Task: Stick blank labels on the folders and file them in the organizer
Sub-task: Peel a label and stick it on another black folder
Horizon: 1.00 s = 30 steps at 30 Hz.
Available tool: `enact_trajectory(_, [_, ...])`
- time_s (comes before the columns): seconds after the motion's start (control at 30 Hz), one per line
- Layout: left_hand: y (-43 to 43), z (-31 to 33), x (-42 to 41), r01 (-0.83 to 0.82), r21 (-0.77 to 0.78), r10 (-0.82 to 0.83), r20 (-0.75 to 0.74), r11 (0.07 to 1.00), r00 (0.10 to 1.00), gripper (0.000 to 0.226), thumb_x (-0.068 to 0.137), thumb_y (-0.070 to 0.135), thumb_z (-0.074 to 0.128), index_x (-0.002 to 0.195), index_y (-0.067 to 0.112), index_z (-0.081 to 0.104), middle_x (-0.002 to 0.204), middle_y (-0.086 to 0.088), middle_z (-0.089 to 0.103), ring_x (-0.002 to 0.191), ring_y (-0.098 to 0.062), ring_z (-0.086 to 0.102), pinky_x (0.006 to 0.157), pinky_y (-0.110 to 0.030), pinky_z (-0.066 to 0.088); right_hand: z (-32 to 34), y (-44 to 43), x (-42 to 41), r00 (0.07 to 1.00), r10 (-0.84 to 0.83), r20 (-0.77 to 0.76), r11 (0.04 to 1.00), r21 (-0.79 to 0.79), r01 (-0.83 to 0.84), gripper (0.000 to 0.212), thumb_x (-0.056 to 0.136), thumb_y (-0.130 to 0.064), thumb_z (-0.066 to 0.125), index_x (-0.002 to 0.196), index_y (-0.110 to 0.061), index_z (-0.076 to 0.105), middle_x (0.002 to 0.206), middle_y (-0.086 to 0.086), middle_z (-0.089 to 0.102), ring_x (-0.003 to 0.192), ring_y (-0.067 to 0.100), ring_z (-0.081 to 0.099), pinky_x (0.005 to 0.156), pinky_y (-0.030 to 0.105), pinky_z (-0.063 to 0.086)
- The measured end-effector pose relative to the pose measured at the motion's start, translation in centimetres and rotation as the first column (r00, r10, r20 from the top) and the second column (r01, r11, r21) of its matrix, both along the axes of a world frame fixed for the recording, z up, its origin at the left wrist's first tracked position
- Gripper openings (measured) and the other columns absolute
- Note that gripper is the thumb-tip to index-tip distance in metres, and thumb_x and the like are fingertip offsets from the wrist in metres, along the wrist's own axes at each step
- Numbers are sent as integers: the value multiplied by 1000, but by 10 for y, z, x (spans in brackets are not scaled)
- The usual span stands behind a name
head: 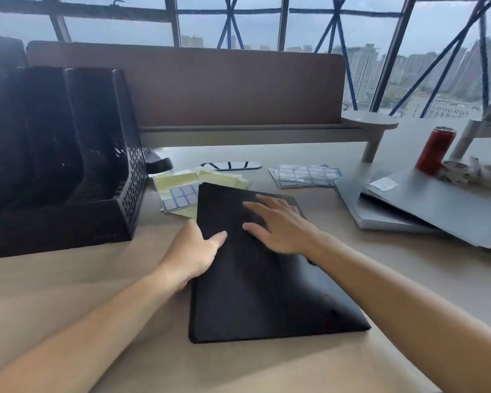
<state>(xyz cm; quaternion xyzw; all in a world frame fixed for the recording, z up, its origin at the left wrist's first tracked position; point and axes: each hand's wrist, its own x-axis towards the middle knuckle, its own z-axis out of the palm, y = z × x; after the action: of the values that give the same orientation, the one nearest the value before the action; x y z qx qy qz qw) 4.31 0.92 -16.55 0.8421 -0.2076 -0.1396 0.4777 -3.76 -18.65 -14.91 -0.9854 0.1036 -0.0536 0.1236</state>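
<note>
A black folder [255, 282] lies flat on the desk in front of me. My left hand [192, 251] grips its left edge, thumb on top and fingers hidden underneath. My right hand [278, 224] rests flat on the folder's upper part with fingers spread. The black mesh organizer [68, 154] stands at the left with several upright slots. A partly used label sheet [180, 197] with blue-bordered blank labels lies behind the folder on yellow backing paper. A full stack of label sheets [305, 175] sits further right.
A pile of grey folders [425, 211] lies at the right, one with a white label. A red can [434, 151] and tape rolls [465, 173] stand behind them. A phone [231, 165] lies near the brown desk divider [210, 86].
</note>
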Motion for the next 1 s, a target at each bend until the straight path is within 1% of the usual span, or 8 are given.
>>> enact_trajectory(0.07, [0, 1, 0, 14, 123, -21, 54, 992, 998, 60, 68, 70, 58, 109, 26, 60, 103, 7, 69, 93, -16, 67, 86, -41, 56, -9, -1, 2, 1000, -11, -28, 1000, 13, 12, 58, 98, -61, 32, 153, -42, 24, 165, -2, 16, 151, 23, 10, 119, 46, 10])
enact_trajectory(0.23, [3, 10, 0, 28, 405, -131, 231, 914, 964, 52, 81, 70, 55, 101, 22, 58, 94, 8, 65, 89, -15, 63, 83, -37, 53, -20, -12, -5, 999, -20, 29, 1000, 20, 19, 60, 97, -64, 30, 152, -40, 27, 164, -2, 19, 151, 20, 11, 121, 43, 9])
enact_trajectory(0.33, [0, 19, 10, 35, 485, -186, 267, 874, 946, 51, 86, 67, 52, 85, 17, 66, 76, 2, 65, 77, -17, 62, 71, -34, 51, -23, -20, -9, 999, -31, 28, 999, 9, 30, 61, 97, -65, 29, 152, -39, 28, 163, -2, 22, 151, 19, 14, 121, 43, 11])
enact_trajectory(0.43, [-5, 21, 36, -29, 460, -148, 344, 887, 927, 37, 92, 51, 56, 78, 20, 69, 73, 3, 65, 78, -19, 63, 67, -30, 48, -24, -26, -12, 999, -46, 7, 999, -11, 46, 62, 96, -65, 29, 152, -38, 28, 162, -3, 24, 150, 19, 16, 121, 43, 12])
enact_trajectory(0.53, [-14, 19, 71, -181, 406, -38, 477, 896, 878, 27, 95, 38, 54, 104, 16, 68, 102, -4, 71, 100, -28, 63, 84, -38, 53, -25, -26, -12, 999, -45, -3, 999, -18, 45, 64, 96, -66, 28, 152, -36, 29, 162, -4, 26, 150, 18, 15, 120, 43, 12])
enact_trajectory(0.67, [-26, 10, 108, -312, 476, 22, 521, 822, 853, 46, 95, 37, 51, 129, 7, 47, 122, -23, 57, 117, -42, 49, 93, -47, 45, -24, -26, -11, 999, -37, -26, 999, -23, 37, 64, 95, -68, 26, 151, -36, 31, 161, -4, 26, 151, 18, 13, 120, 43, 11])
enact_trajectory(0.77, [-31, -5, 125, -337, 485, 84, 471, 807, 878, 51, 92, 47, 50, 126, 9, 44, 121, -23, 59, 118, -45, 48, 99, -50, 43, -24, -27, -11, 999, -32, -43, 999, -32, 31, 64, 95, -68, 26, 150, -36, 34, 162, -4, 26, 151, 19, 13, 120, 44, 10])
enact_trajectory(1.0, [-33, -18, 131, -339, 421, 123, 462, 841, 878, 36, 89, 44, 57, 114, 20, 50, 114, -15, 65, 111, -46, 51, 97, -53, 41, -25, -28, -9, 998, -29, -48, 999, -28, 27, 63, 95, -68, 28, 149, -36, 36, 161, -5, 26, 151, 19, 12, 120, 43, 9])
